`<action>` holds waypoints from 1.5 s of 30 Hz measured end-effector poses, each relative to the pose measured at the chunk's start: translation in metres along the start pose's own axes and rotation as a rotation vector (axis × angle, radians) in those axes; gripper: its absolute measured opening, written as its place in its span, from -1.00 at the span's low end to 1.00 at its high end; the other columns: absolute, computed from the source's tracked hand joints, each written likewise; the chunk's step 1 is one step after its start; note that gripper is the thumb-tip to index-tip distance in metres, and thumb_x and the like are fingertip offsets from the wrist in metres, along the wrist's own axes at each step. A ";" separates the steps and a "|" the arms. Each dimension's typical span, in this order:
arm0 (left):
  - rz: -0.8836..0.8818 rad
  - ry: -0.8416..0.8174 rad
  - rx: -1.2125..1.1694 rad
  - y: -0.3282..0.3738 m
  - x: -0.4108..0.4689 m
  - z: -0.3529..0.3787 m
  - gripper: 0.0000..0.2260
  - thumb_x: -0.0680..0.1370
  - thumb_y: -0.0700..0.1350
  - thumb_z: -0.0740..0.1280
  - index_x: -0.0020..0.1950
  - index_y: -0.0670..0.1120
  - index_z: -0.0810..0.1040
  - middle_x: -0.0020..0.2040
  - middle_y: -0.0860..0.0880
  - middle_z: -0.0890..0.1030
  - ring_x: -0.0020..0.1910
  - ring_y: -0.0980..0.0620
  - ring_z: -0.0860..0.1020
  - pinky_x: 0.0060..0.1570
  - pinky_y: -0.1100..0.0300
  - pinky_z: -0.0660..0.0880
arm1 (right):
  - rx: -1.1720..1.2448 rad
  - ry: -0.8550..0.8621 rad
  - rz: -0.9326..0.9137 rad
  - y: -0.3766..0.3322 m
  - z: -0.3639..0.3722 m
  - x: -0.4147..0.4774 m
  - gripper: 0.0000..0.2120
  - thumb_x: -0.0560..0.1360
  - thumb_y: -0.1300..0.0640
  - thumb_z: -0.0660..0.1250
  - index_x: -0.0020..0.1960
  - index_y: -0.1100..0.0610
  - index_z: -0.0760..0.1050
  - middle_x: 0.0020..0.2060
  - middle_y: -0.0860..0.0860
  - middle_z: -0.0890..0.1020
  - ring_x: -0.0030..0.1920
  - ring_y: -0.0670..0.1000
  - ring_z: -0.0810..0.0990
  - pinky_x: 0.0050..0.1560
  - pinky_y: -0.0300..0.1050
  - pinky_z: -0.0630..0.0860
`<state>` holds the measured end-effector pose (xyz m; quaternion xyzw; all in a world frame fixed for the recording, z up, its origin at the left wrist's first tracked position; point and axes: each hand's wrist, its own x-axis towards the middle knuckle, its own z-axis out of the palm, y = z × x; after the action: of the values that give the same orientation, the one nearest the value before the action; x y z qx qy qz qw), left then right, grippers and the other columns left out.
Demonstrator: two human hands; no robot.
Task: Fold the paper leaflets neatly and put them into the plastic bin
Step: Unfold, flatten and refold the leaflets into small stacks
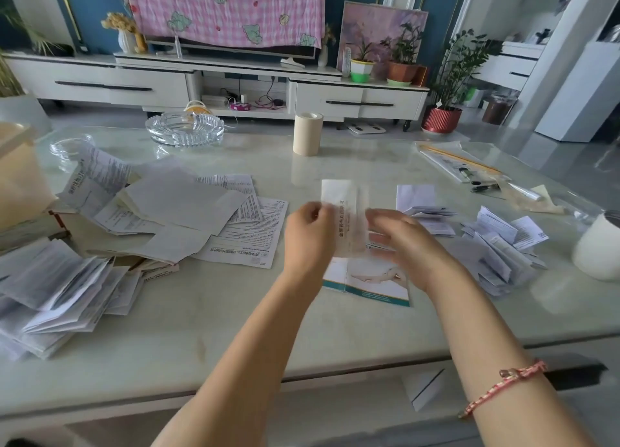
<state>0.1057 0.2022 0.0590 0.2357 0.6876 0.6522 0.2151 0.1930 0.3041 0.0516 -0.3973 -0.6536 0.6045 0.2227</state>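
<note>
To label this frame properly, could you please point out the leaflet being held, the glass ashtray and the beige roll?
held leaflet (339, 194): head view, upper part above the fingers.
glass ashtray (185, 138): head view, near ribbed wall.
beige roll (307, 138): head view, middle of its side.

Glossy, smooth, pale marbled stone on the table (235, 329), throwing back soft reflections. Thin matt printed paper for the leaflet (342, 195) at centre. Same creased matt paper in the loose sheets (174, 212) at 10 o'clock and the folded pile (503, 245) at 3. Smoother, coated-looking paper on the brochure (369, 285) just below. Clear ribbed glass for the ashtray (184, 128) at 11. Matt beige tape roll (308, 133) at 12. Smooth, milky beige plastic for the bin (16, 178) at 9. Woven red cord bracelet (503, 386) at 5.
</note>
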 end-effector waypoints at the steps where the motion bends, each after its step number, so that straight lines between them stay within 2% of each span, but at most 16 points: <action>1: -0.095 -0.041 -0.144 0.001 -0.001 -0.005 -0.85 0.51 -0.16 0.20 -0.26 -0.11 0.41 -0.33 -0.06 0.39 -0.30 0.01 0.35 -0.27 0.24 0.33 | 0.051 -0.131 0.041 -0.001 0.002 -0.002 -0.68 0.55 -0.05 0.24 0.20 0.11 0.52 0.04 0.03 0.62 0.06 0.01 0.58 0.14 -0.05 0.49; 4: -0.205 -0.087 -0.184 0.000 -0.004 -0.012 -0.80 0.59 -0.18 0.18 -0.23 -0.10 0.47 -0.25 -0.07 0.49 -0.18 -0.03 0.44 -0.08 0.10 0.45 | 0.180 -0.339 0.080 -0.002 0.004 -0.007 -0.67 0.55 -0.08 0.20 0.13 0.12 0.55 -0.10 0.03 0.64 -0.06 -0.02 0.60 -0.03 -0.12 0.53; 8: -0.155 -0.012 -0.088 0.002 -0.005 -0.013 -0.82 0.58 -0.17 0.18 -0.21 -0.09 0.49 -0.27 -0.02 0.49 -0.30 0.05 0.39 -0.34 0.27 0.30 | 0.172 -0.291 0.007 -0.002 0.005 -0.004 -0.81 0.51 0.15 0.30 0.07 0.22 0.55 -0.12 0.08 0.64 -0.15 0.00 0.61 -0.12 -0.11 0.57; 11: -0.182 0.006 -0.116 0.001 -0.004 -0.012 -0.87 0.57 -0.16 0.24 0.10 -0.09 0.51 -0.17 -0.01 0.54 -0.30 0.11 0.43 -0.36 0.28 0.33 | 0.133 -0.204 -0.008 -0.001 0.006 -0.003 -0.81 0.50 0.25 0.31 0.10 0.27 0.54 -0.11 0.13 0.63 -0.15 0.04 0.61 -0.13 -0.05 0.57; 14: -0.282 -0.013 -0.222 -0.003 -0.002 -0.013 -0.58 0.52 -0.20 0.34 0.35 -0.12 0.33 -0.02 -0.10 0.54 -0.13 0.01 0.52 -0.11 0.16 0.49 | 0.149 -0.163 -0.031 0.000 0.002 -0.005 -0.87 0.50 0.28 0.32 0.03 0.27 0.54 -0.12 0.13 0.64 -0.15 0.04 0.62 -0.18 -0.12 0.59; 17: -0.295 -0.106 -0.178 -0.003 -0.003 -0.014 -0.89 0.52 -0.28 0.32 0.03 -0.16 0.51 -0.10 -0.13 0.57 -0.10 -0.07 0.53 -0.09 0.13 0.52 | 0.121 -0.154 -0.053 0.000 0.000 -0.005 -0.83 0.50 0.29 0.31 0.08 0.29 0.54 -0.12 0.14 0.64 -0.17 0.03 0.62 -0.22 -0.14 0.60; 19: -0.253 -0.106 -0.139 -0.002 -0.004 -0.013 -0.86 0.52 -0.32 0.28 -0.17 -0.11 0.51 -0.20 -0.08 0.56 -0.19 -0.03 0.53 -0.17 0.18 0.53 | 0.080 -0.164 -0.037 -0.001 0.000 -0.007 -0.86 0.52 0.27 0.30 0.05 0.26 0.54 -0.14 0.14 0.64 -0.19 0.04 0.62 -0.32 -0.16 0.61; 24: -0.280 -0.045 -0.199 -0.003 -0.002 -0.012 -0.80 0.56 -0.31 0.17 -0.22 -0.12 0.47 -0.25 -0.09 0.54 -0.25 0.00 0.52 -0.22 0.17 0.56 | 0.102 -0.203 -0.016 -0.001 -0.003 -0.007 -0.82 0.53 0.36 0.21 0.04 0.19 0.54 -0.13 0.15 0.63 -0.17 0.10 0.61 -0.33 -0.12 0.55; 28: -0.376 -0.062 -0.279 -0.003 0.001 -0.012 -0.75 0.61 -0.10 0.11 -0.20 -0.13 0.47 -0.23 -0.11 0.58 -0.28 -0.02 0.56 -0.38 0.19 0.54 | 0.078 -0.136 -0.069 -0.001 -0.001 -0.008 -0.71 0.51 0.44 0.17 -0.13 0.12 0.56 -0.22 0.08 0.61 -0.26 0.01 0.59 -0.44 -0.22 0.51; 31: -0.405 -0.120 -0.248 -0.003 0.001 -0.010 -0.72 0.59 0.02 0.20 -0.20 -0.13 0.51 -0.19 -0.15 0.57 -0.23 -0.07 0.55 -0.22 0.12 0.54 | -0.019 -0.097 -0.096 -0.002 0.001 -0.010 -0.59 0.44 0.47 0.17 -0.37 0.08 0.58 -0.21 0.05 0.64 -0.19 0.06 0.58 -0.28 -0.15 0.54; 33: -0.375 -0.172 -0.166 -0.004 -0.001 -0.007 -0.81 0.55 -0.04 0.30 -0.15 -0.15 0.55 -0.19 -0.15 0.55 -0.24 -0.07 0.54 -0.17 0.10 0.56 | -0.059 -0.078 -0.121 -0.002 0.003 -0.011 -0.57 0.41 0.48 0.19 -0.45 0.08 0.57 -0.22 0.00 0.66 -0.16 0.06 0.58 -0.09 -0.06 0.56; 35: -0.319 -0.186 -0.089 -0.004 -0.005 -0.005 -0.92 0.53 -0.19 0.32 -0.13 -0.17 0.58 -0.22 -0.13 0.54 -0.28 -0.04 0.52 -0.21 0.13 0.56 | -0.118 -0.080 -0.149 -0.003 0.005 -0.012 -0.58 0.43 0.49 0.14 -0.39 0.09 0.57 -0.25 -0.03 0.65 -0.19 0.02 0.58 -0.03 -0.10 0.54; 38: -0.241 -0.100 -0.072 -0.007 -0.005 -0.005 -0.80 0.51 -0.29 0.30 -0.29 -0.10 0.55 -0.28 -0.07 0.52 -0.28 -0.06 0.50 -0.29 0.21 0.52 | -0.126 -0.093 -0.140 -0.004 0.007 -0.012 -0.65 0.51 0.40 0.07 -0.13 0.12 0.57 -0.21 0.04 0.61 -0.25 0.00 0.58 -0.27 -0.21 0.56; 40: -0.195 -0.022 -0.075 -0.008 -0.004 -0.006 -0.75 0.50 -0.30 0.30 -0.35 -0.06 0.51 -0.32 -0.03 0.48 -0.24 -0.07 0.46 -0.27 0.20 0.43 | -0.004 -0.082 -0.110 -0.004 0.007 -0.012 -0.79 0.61 0.20 0.10 0.02 0.15 0.51 -0.19 0.08 0.59 -0.31 0.01 0.59 -0.35 -0.20 0.53; 43: -0.170 0.049 -0.105 -0.008 -0.003 -0.007 -0.74 0.50 -0.29 0.29 -0.36 -0.04 0.49 -0.33 -0.01 0.46 -0.23 -0.04 0.41 -0.32 0.22 0.33 | 0.007 -0.130 -0.084 -0.006 0.005 -0.012 -0.66 0.60 -0.08 0.12 0.00 0.16 0.51 -0.28 0.06 0.60 -0.35 0.01 0.60 -0.32 -0.20 0.51; 45: -0.182 0.063 -0.142 -0.008 -0.002 -0.007 -0.75 0.51 -0.28 0.29 -0.34 -0.04 0.49 -0.32 0.00 0.48 -0.22 -0.04 0.43 -0.29 0.21 0.35 | -0.061 -0.179 -0.103 -0.007 0.006 -0.015 -0.73 0.54 -0.01 0.28 0.02 0.20 0.51 -0.28 0.04 0.60 -0.33 -0.02 0.60 -0.31 -0.24 0.52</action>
<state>0.1025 0.1953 0.0514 0.1358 0.6648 0.6840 0.2679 0.1954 0.2885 0.0597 -0.3141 -0.7086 0.6051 0.1819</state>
